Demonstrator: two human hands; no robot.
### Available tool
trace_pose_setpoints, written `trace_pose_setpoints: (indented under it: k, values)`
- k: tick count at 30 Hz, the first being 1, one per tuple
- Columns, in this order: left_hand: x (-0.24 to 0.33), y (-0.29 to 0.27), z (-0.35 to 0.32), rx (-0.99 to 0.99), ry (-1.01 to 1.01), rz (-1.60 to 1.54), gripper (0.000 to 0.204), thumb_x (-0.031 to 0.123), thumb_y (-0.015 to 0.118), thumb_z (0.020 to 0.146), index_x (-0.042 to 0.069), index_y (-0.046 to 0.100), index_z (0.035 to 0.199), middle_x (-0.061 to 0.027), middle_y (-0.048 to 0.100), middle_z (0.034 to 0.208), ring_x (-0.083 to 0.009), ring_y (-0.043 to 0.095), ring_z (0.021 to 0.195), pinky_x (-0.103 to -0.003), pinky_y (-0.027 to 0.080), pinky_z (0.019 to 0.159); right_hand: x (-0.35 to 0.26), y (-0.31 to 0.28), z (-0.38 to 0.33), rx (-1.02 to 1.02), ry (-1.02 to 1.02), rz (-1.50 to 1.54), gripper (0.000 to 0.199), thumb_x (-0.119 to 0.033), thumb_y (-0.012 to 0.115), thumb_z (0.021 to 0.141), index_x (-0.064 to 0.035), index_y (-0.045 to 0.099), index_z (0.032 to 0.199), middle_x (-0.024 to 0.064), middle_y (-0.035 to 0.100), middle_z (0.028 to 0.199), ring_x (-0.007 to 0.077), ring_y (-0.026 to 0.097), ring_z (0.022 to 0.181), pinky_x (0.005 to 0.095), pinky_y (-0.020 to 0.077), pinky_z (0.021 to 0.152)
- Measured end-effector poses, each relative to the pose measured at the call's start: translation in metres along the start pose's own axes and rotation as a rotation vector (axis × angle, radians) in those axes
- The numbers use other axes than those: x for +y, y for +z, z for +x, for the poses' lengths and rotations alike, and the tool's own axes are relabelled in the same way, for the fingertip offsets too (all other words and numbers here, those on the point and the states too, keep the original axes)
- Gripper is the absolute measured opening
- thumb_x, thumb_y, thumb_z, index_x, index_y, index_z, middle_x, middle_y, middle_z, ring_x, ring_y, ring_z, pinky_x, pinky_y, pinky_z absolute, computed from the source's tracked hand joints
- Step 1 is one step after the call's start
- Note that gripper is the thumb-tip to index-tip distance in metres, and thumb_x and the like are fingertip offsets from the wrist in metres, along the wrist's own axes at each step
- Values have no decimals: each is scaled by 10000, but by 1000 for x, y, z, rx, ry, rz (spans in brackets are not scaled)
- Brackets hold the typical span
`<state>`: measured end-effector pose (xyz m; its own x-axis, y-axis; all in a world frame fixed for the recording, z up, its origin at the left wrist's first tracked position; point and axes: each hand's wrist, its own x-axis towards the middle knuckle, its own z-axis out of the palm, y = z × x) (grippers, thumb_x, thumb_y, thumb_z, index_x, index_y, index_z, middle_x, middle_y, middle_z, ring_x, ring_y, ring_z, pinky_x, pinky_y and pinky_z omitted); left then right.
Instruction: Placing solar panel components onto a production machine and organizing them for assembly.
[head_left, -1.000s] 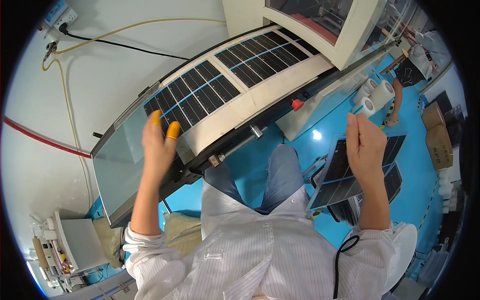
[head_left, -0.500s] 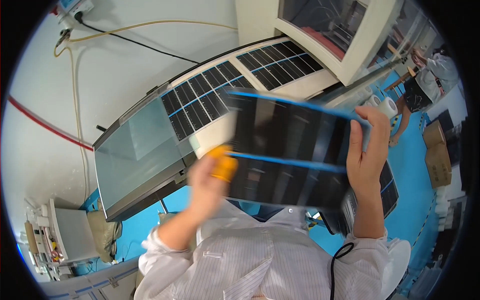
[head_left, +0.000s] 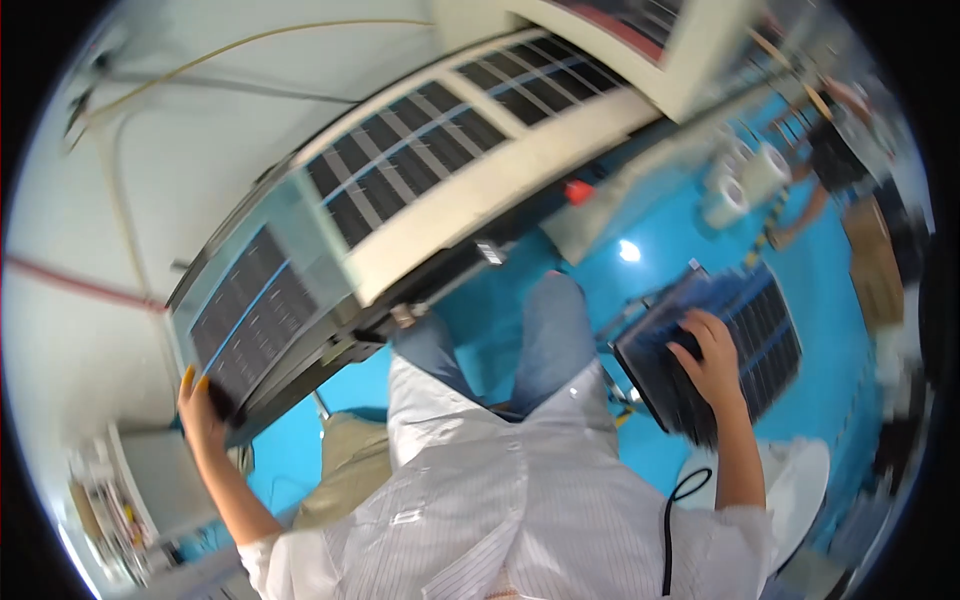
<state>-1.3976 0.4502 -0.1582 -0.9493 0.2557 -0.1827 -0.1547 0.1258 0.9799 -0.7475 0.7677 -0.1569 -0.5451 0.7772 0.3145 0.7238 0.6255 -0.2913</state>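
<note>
Left hand (head_left: pixel 203 420) at dark panel (head_left: pixel 255 315)

Your left arm (head_left: pixel 240 497) slants outward, fingers of the left hand (head_left: pixel 203 415) pointing away from you. Your right arm (head_left: pixel 739 455) reaches forward, the right hand (head_left: pixel 714 360) angled inward, its thumb parted from the fingers.

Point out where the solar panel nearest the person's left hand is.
In the head view, the solar panel lies at left on the glass plate, its near corner by the person's left hand.
</note>
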Motion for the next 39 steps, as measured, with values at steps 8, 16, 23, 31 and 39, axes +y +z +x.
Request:
trace_pose_setpoints:
  k: [8,16,23,31,39]
  values:
    - [-5,32,45,13,322,454,455,26,550,847,-50,506,1293,-61,609,1008,-132,556,894,-222,424,800,-7,27,-11,157,-162,5,172,7,675,766,-1,503,765,142,530,838,326,522,793,397,427,722]
    - [-2,64,66,113,537,651,415,25,538,825,-60,535,1232,-188,543,1112,-287,534,1031,-321,422,906,2,31,3,73,12,58,269,-88,594,894,-5,433,695,120,455,685,287,430,667,391,330,603]
    - [-2,65,63,109,521,615,406,3,521,816,-75,530,1214,-254,484,1226,-367,500,1130,-363,406,979,-26,68,33,145,234,62,304,-146,569,932,8,460,693,136,429,638,296,389,579,406,330,592]
    - [-5,59,70,88,526,607,411,10,526,810,-61,540,1214,-255,488,1230,-376,491,1130,-384,402,979,-85,56,21,87,-76,18,189,-88,671,818,-9,503,850,108,509,889,286,493,868,372,404,796]
    - [-5,57,62,170,798,932,416,116,589,817,-7,563,1214,-206,531,1217,-336,513,1053,-409,416,925,-92,73,-5,166,-54,-19,189,-38,658,788,-5,565,949,146,526,1004,330,506,981,400,409,877]
